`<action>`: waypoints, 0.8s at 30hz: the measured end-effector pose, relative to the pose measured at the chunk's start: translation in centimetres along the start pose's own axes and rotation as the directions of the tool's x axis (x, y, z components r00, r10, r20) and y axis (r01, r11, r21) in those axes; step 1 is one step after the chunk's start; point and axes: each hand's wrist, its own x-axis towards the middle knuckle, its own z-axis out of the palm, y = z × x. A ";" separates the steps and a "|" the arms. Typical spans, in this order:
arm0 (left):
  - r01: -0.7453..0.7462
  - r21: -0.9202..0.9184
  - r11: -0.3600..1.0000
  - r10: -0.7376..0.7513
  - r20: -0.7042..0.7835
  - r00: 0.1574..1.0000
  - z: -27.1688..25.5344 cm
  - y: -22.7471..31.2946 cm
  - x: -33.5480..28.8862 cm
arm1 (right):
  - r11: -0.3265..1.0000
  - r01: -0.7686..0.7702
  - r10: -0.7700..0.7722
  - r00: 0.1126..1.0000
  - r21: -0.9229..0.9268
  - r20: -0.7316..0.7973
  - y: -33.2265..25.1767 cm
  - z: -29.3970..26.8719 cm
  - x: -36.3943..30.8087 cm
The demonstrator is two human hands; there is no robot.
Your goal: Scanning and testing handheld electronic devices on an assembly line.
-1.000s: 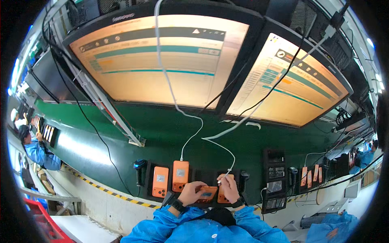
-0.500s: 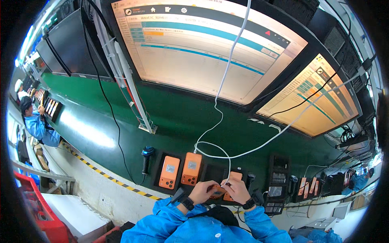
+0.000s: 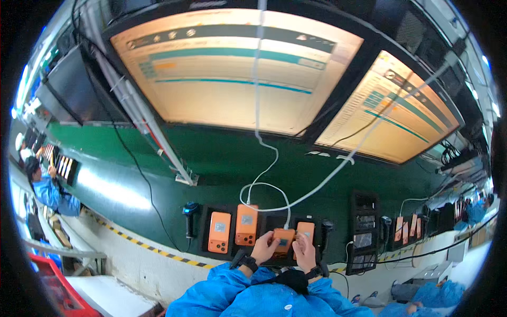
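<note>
My left hand point(image 3: 264, 248) is closed round the lower left side of an orange phone point(image 3: 284, 236), which is tilted toward me. A white cable point(image 3: 289, 212) runs down to the phone's top edge. My right hand point(image 3: 304, 252) is beside that phone's right edge, fingers loosely apart and off the cable. Behind its fingertips another orange phone point(image 3: 306, 229) lies in a dark tray. Farther left are an orange phone with a white cable at its top point(image 3: 246, 224) and one more orange phone point(image 3: 219, 231), both camera side up with a pale label.
Handheld scanners stand left point(image 3: 189, 216) and right point(image 3: 327, 232) of the phones. A black compartment tray point(image 3: 364, 207) lies to the right. Two lit monitors point(image 3: 227, 79) point(image 3: 393, 111) overhang the green bench point(image 3: 222, 174). Loose cables cross above it. Co-workers point(image 3: 47, 185) are at the far left.
My right hand has let go of the cable end and lowered beside the phone. The left hand's phone now shows more of its face. The whole view has shifted slightly.
</note>
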 end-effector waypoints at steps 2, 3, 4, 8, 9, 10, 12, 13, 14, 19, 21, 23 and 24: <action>-0.063 0.008 0.998 0.063 -0.215 0.975 1.6 -5.5 2.8 | 0.992 -0.019 -0.015 0.965 -0.126 -0.264 4.4 0.1 -1.4; -0.043 0.013 0.999 0.045 -0.216 0.975 1.9 -4.5 3.7 | 0.994 -0.092 0.081 0.981 -0.055 -0.178 6.3 -0.8 -2.1; -0.024 0.020 1.000 0.028 -0.214 0.976 2.1 -3.2 4.3 | 0.988 -0.122 0.105 0.980 -0.096 -0.169 7.3 -1.3 -2.9; -0.230 0.483 0.845 0.419 -0.330 0.846 2.6 0.3 5.0 | 0.956 -0.161 0.164 0.986 -0.244 -0.007 5.8 -2.1 -4.1; -0.272 0.597 0.755 0.510 -0.274 0.815 2.9 2.6 4.0 | 0.942 -0.053 0.063 0.998 -0.331 0.019 6.7 -2.6 -4.0; -0.318 0.612 0.724 0.534 -0.205 0.821 2.8 3.8 2.9 | 0.933 0.111 -0.114 0.993 -0.342 0.010 5.4 -2.8 -3.8; -0.358 0.491 0.794 0.436 -0.052 0.898 3.7 2.9 1.4 | 0.879 0.188 -0.223 0.974 -0.439 -0.030 6.1 -3.4 -4.4; -0.332 0.478 0.813 0.351 0.052 0.935 4.0 1.3 0.6 | 0.877 0.209 -0.250 0.967 -0.432 -0.041 5.9 -3.7 -4.7; -0.307 0.468 0.829 0.261 0.162 0.952 4.6 -0.2 0.1 | 0.874 0.225 -0.276 0.959 -0.431 -0.058 5.7 -4.3 -5.0; -0.380 0.656 0.652 0.284 0.253 0.925 6.1 -1.8 -1.8 | 0.983 -0.031 0.032 0.999 -0.181 0.006 7.0 -7.5 -7.7; -0.384 0.725 0.572 0.371 0.189 0.909 6.0 1.4 -2.7 | 0.986 -0.164 0.163 0.986 -0.009 -0.020 6.9 -8.3 -8.4; -0.356 0.739 0.572 0.303 0.212 0.929 5.4 -0.1 -2.3 | 0.968 -0.228 0.237 0.969 0.107 -0.075 7.6 -9.4 -8.8; -0.403 0.751 0.522 0.354 0.239 0.904 5.5 0.4 -2.1 | 0.965 -0.218 0.236 0.965 0.146 -0.117 8.2 -10.2 -9.5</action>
